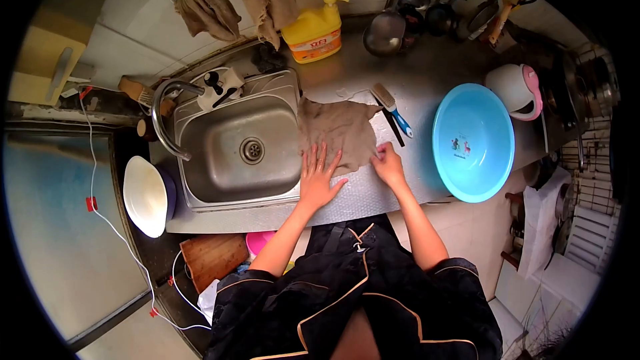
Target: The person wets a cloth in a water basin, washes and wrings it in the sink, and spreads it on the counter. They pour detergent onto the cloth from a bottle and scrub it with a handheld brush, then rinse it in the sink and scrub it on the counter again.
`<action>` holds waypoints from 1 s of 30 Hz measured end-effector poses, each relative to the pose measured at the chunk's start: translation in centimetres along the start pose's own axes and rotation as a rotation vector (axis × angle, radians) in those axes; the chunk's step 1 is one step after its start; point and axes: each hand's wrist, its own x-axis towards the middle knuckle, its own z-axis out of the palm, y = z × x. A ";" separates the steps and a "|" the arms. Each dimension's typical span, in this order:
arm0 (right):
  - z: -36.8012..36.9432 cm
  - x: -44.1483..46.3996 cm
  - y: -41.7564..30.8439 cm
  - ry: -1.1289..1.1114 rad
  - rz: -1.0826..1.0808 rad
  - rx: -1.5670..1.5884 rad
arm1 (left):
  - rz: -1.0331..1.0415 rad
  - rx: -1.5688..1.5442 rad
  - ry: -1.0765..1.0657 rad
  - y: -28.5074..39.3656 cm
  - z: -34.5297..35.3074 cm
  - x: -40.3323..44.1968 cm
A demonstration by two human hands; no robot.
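A brown-grey cloth (pixel 339 127) lies spread on the metal counter, its left edge meeting the sink rim. My left hand (pixel 320 177) rests flat on the cloth's lower left part with the fingers spread. At the lower right edge of the cloth, my right hand (pixel 388 163) has its fingers curled and pinched on the fabric. Just beyond the right hand lie a brush (pixel 392 110) with a blue and white handle and a thin black tool (pixel 393 128), partly beside the cloth.
A steel sink (pixel 233 190) with a curved faucet (pixel 160 120) is at left. A light blue basin (pixel 475 183) stands at right near a white and pink kettle (pixel 515 90). Behind are a yellow pump bottle (pixel 313 37) and hanging ladles (pixel 385 32). A white bowl (pixel 145 197) sits far left.
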 end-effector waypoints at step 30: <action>-7.9 16.8 -27.4 -0.259 -0.631 -0.544 | -0.111 -0.275 0.157 -0.9 -0.4 4.9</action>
